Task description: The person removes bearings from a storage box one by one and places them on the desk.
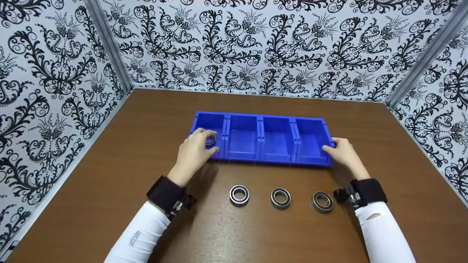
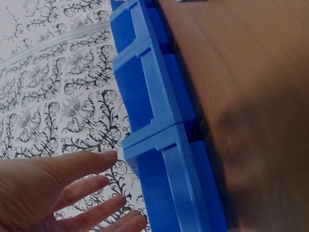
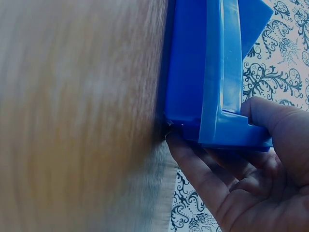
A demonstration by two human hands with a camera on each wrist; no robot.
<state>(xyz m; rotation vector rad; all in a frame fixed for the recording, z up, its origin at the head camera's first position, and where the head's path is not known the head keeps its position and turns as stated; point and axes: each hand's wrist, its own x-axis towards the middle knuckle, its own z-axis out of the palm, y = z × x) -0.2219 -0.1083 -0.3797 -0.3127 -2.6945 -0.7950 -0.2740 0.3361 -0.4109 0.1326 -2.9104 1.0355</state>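
Observation:
A blue four-compartment bin (image 1: 243,159) stands on the table. Over its leftmost compartment is my left hand (image 1: 195,148), thumb and fingers spread apart. Between them, down in that compartment, a ball bearing (image 1: 210,141) shows in the head view, partly hidden by the fingers. From the left wrist, the left hand (image 2: 72,193) has nothing between thumb and fingers, beside the bin's front wall (image 2: 164,87). My right hand (image 1: 343,151) grips the bin's right end. In the right wrist view its thumb (image 3: 263,112) lies over the rim while the fingers (image 3: 207,179) are against the outer side.
In front of the bin lie three more bearings on the brown table (image 1: 146,120): a left one (image 1: 239,195), a middle one (image 1: 280,198) and a right one (image 1: 322,202) near the right wrist. Black-and-white patterned walls (image 1: 234,47) enclose the back and sides.

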